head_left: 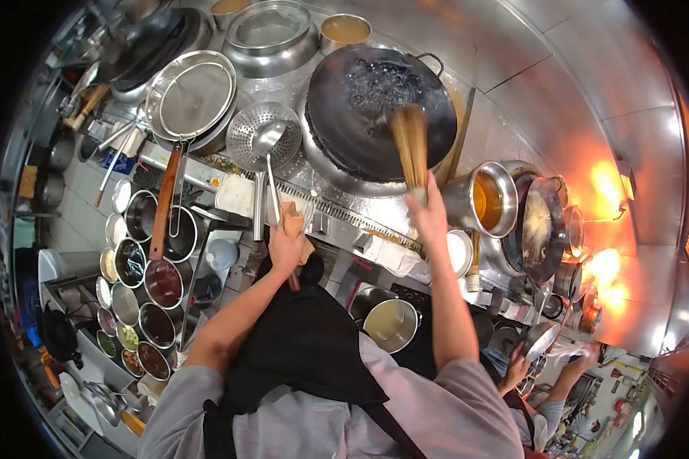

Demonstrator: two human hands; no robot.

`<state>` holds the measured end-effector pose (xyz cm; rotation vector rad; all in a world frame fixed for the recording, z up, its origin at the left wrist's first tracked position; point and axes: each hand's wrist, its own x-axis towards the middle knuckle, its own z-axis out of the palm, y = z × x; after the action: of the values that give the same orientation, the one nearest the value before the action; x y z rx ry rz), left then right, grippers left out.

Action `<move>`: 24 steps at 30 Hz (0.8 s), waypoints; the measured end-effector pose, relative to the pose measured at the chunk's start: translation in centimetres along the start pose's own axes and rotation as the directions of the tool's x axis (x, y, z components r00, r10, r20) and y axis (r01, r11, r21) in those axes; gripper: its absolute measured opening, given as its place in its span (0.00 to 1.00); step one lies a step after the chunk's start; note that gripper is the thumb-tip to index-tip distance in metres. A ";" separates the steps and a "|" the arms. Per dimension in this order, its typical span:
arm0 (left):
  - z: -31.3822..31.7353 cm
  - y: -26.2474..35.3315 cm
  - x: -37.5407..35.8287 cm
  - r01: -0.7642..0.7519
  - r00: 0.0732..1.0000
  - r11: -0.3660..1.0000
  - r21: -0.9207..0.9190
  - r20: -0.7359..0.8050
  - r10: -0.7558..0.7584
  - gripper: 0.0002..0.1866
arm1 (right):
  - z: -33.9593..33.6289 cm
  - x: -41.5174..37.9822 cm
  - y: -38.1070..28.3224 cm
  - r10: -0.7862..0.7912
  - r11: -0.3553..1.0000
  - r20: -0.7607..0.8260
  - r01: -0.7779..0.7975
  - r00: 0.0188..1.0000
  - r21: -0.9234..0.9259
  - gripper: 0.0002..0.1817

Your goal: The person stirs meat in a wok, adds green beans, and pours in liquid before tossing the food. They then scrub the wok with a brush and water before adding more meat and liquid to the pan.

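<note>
My right hand [429, 214] is closed around the handle end of a bamboo wok brush [410, 141]. The brush's splayed bristles reach over the black wok [341, 115], where water glistens on the bottom. On the other side, my left hand [285, 249] grips a long-handled ladle [270, 180], with a tan wrap around the grip and the wooden end showing below my fist. The ladle's bowl overlaps a perforated skimmer [241, 141], whose metal handle runs down just left of my hand.
A steel pot of amber liquid [486, 203] stands right of the wok. Farther right, flames [605, 268] rise near another wok [540, 229], and a co-worker's hand [517, 367] holds a pan. Sauce containers [158, 325] crowd the left, below a wooden-handled strainer [191, 96].
</note>
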<state>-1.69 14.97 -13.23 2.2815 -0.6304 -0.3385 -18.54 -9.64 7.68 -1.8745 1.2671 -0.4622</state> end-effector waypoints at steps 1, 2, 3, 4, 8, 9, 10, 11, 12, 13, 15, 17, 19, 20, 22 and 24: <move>0.4 -0.7 0.0 -0.053 0.998 0.997 -0.049 -0.034 0.052 0.30 | -0.8 1.9 -1.2 -0.264 0.884 0.055 0.265 0.963 -0.385 0.38; -0.7 0.7 0.0 0.028 1.000 0.988 -0.155 0.009 -0.026 0.30 | -1.1 3.6 -2.6 -0.225 0.812 0.189 0.291 0.956 -0.506 0.34; -2.0 2.1 0.0 0.110 0.993 0.961 -0.254 0.060 -0.098 0.30 | -1.0 5.4 -3.6 -0.164 0.720 0.313 0.330 0.936 -0.610 0.30; -3.2 4.1 0.4 0.194 0.980 0.918 -0.347 0.116 -0.163 0.30 | 0.0 7.6 -3.7 -0.126 0.638 0.355 0.350 0.926 -0.686 0.27; -2.3 11.7 7.6 0.419 0.898 0.525 -0.741 0.424 -0.118 0.34 | 4.9 23.1 -3.5 0.006 0.692 0.128 0.088 0.992 -0.716 0.21; -1.2 14.2 9.9 0.453 0.888 0.409 -0.792 0.442 -0.127 0.36 | 6.1 25.4 -4.2 0.042 0.775 0.061 0.006 0.997 -0.633 0.20; 2.0 14.4 13.0 0.501 0.864 0.411 -0.761 0.471 -0.180 0.36 | 7.0 25.5 -6.3 0.032 0.788 0.077 0.022 0.997 -0.615 0.19; 4.9 13.9 14.7 0.551 0.833 0.413 -0.725 0.501 -0.233 0.37 | 7.9 25.0 -8.5 0.027 0.802 0.092 0.033 0.995 -0.597 0.19; 5.0 14.8 14.4 0.509 0.861 0.456 -0.730 0.430 -0.272 0.36 | 8.9 24.3 -8.9 -0.040 0.760 0.178 0.145 0.983 -0.633 0.19; 4.5 16.0 13.9 0.466 0.883 0.498 -0.731 0.353 -0.308 0.36 | 9.6 23.0 -9.1 -0.103 0.707 0.268 0.260 0.958 -0.658 0.20; 3.1 16.7 13.4 0.391 0.912 0.496 -0.775 0.254 -0.321 0.36 | 8.2 15.1 -11.9 -0.217 0.560 0.459 0.495 0.862 -0.664 0.21; 2.2 16.9 12.9 0.328 0.932 0.399 -0.856 0.225 -0.285 0.37 | 6.1 12.8 -9.7 -0.067 0.472 0.530 0.495 0.845 -0.730 0.21; 3.5 17.8 13.1 0.378 0.899 0.465 -0.801 0.197 -0.391 0.35 | 4.3 17.8 -7.1 0.033 0.451 0.340 0.290 0.940 -0.844 0.20; 4.9 17.7 14.1 0.434 0.876 0.464 -0.772 0.242 -0.417 0.34 | 3.8 21.4 -6.7 0.036 0.570 0.244 0.180 0.969 -0.801 0.21; 4.9 17.8 14.2 0.519 0.834 0.479 -0.708 0.297 -0.464 0.31 | 5.7 25.3 -8.5 0.060 0.740 0.082 0.011 0.995 -0.673 0.22; 4.9 17.4 14.4 0.546 0.816 0.404 -0.734 0.357 -0.454 0.27 | 9.6 24.5 -9.4 -0.007 0.747 0.010 0.012 1.000 -0.665 0.18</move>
<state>2.53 -6.13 -4.99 1.4520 0.2301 -0.8519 4.09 -25.94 5.93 -2.4647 1.5503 0.0228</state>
